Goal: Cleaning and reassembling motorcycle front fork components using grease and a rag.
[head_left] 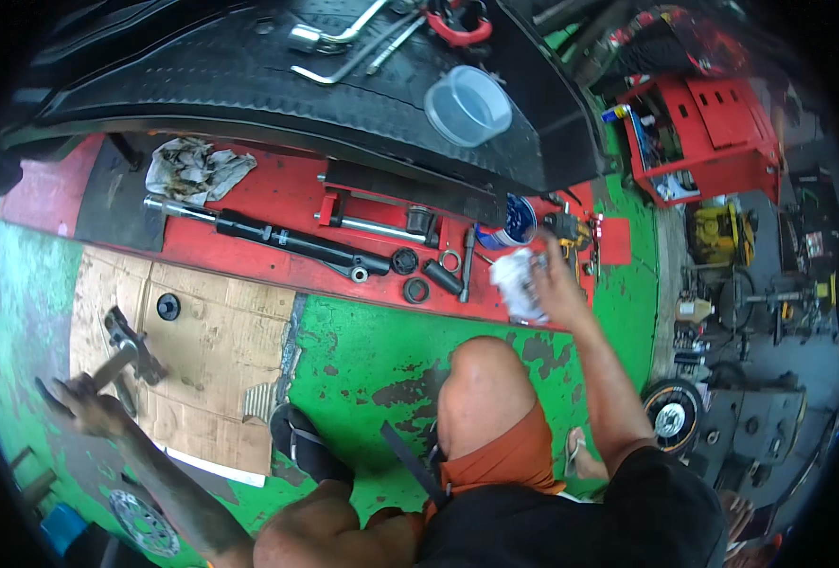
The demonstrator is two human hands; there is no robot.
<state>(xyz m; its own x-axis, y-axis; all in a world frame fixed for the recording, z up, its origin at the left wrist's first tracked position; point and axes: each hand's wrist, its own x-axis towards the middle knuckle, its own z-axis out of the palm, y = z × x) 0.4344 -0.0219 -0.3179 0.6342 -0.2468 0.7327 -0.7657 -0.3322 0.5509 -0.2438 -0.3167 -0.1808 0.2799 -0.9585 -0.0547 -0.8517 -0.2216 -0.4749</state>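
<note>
Probable rag (pixel 516 286) in right hand (pixel 561 293).

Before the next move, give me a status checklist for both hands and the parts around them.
1. Left hand gripping the grey metal part with a stem: ok.
2. Right hand holding the crumpled white cloth: ok.
3. Long black tube with silver end lying on the red platform: ok.
4. Round black cap resting on the brown cardboard sheet: ok.
5. Dark round ring put away: not ok, lying near the platform's front edge.
6. Metal part off the cardboard: cannot tell.
</note>
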